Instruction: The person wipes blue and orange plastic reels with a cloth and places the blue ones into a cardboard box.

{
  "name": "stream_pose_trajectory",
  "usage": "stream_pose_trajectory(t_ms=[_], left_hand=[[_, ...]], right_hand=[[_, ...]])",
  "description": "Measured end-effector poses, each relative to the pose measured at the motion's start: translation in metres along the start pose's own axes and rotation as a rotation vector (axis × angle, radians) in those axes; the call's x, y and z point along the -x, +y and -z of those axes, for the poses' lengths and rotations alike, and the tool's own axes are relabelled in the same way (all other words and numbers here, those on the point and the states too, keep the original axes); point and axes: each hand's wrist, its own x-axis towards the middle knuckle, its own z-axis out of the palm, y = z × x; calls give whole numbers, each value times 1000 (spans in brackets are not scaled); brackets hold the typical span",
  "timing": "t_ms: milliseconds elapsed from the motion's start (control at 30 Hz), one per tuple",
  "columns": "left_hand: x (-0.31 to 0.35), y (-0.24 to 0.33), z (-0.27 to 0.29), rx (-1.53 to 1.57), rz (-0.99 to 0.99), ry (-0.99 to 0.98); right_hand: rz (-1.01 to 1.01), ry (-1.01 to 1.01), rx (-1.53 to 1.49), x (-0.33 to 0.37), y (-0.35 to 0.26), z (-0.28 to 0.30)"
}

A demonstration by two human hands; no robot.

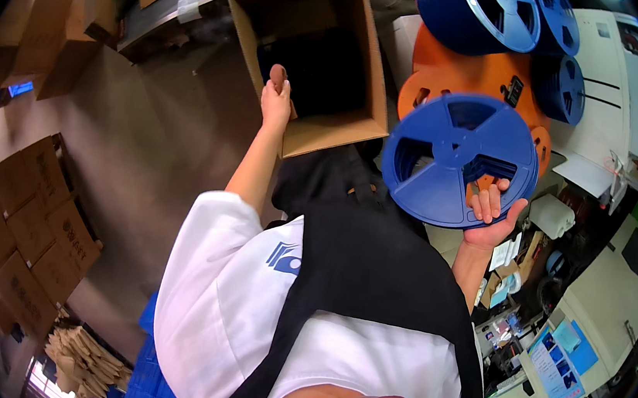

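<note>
1. Reel stack (447, 160), blue, is held right of centre by the right hand (492, 217), its fingers bent closed at the lower rim.
2. Cardboard box (333, 136), upper centre, is overlapped at its left wall by the left hand (275, 107); its finger opening and hold cannot be told.
3. Orange pieces (433, 77), upper right, are partly blocked by the stack.

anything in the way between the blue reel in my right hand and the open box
Only the right wall of the open box, facing the blue reel in your right hand; nothing else visible stands between them. Your left hand is at the box's left side, away from that gap.
</note>
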Motion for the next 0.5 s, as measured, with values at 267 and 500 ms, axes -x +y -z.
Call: stream_pose_trajectory(t_ms=[267,500], left_hand=[[85,205,46,43,-741,-203],[189,249,-6,10,-1236,-734]], right_hand=[[-7,-273,-285,-2,-1,-1],[-247,-294,-228,4,38,-23]])
